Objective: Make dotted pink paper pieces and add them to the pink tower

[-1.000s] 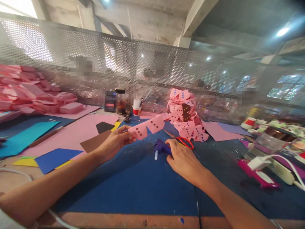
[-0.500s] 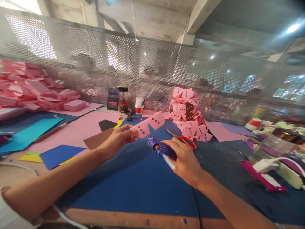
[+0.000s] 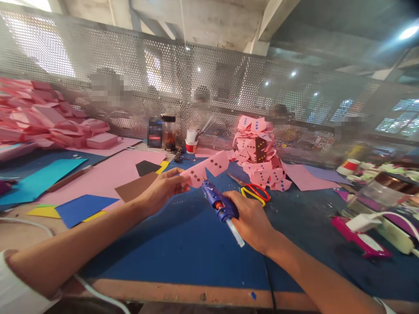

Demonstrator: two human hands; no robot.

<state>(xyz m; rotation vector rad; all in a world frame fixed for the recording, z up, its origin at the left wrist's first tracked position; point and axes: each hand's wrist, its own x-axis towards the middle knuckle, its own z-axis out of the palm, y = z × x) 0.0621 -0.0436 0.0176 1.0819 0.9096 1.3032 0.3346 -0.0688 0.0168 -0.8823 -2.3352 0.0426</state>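
Note:
Between the fingertips of my left hand [image 3: 166, 188] is one end of a pink paper strip [image 3: 209, 167], notched along its lower edge and dotted with small brown squares. My right hand [image 3: 250, 220] is wrapped round a blue glue gun [image 3: 218, 201], with a clear glue stick [image 3: 235, 232] poking out of its back. The gun's nozzle is right at the strip's lower edge near the notch; I cannot tell if it touches. Scissors [image 3: 258, 193] with red and yellow handles lie just beyond my right hand.
A tall stack of dotted pink pieces [image 3: 257, 150] stands behind the scissors. Pink paper pieces [image 3: 42, 115] are heaped at the left. Coloured sheets [image 3: 85, 209] lie left of my arm. At the right are a jar [image 3: 373, 196] and a magenta power strip [image 3: 360, 240]. A perforated metal screen [image 3: 183, 78] runs behind.
The glue gun has tilted more upright, its nozzle now at the strip's lower edge. The scissors' yellow handle has come into fuller view. The left hand keeps its hold on the strip.

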